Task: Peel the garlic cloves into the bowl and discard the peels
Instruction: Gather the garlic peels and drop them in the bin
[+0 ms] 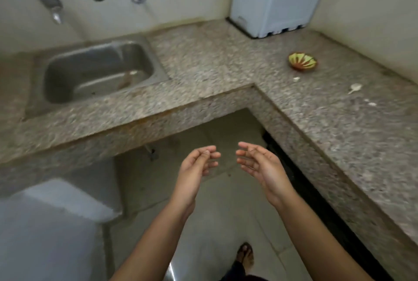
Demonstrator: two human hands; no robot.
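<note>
1. Hovering over the floor just in front of the counter's inner corner, a person's left hand and right hand face each other with palms turned inward, fingertips near but apart.
2. Both hands hold nothing that can be seen: the left hand's fingers are loosely curled with the thumb lying along the forefinger, while the right hand's fingers are nearly straight and slightly spread.
3. Both bare forearms reach in from the bottom edge of the view, and neither hand touches the counter.
4. A small bowl, green inside with dark stripes and a brown rim, stands on the right wing of the L-shaped speckled stone counter, near its back wall and well apart from the hands; motion blur hides whether anything lies in it.
5. Three pale scraps lie scattered on the same wing, in a line running from just in front of the bowl toward the counter's right edge; whether they are cloves or peels cannot be told.
6. A steel sink is set into the counter's left wing, below a wall tap.
7. A white appliance stands in the counter's far back corner.
8. A sandalled foot shows on the tiled floor beneath the arms, and a pale grey box fills the lower left.
</note>
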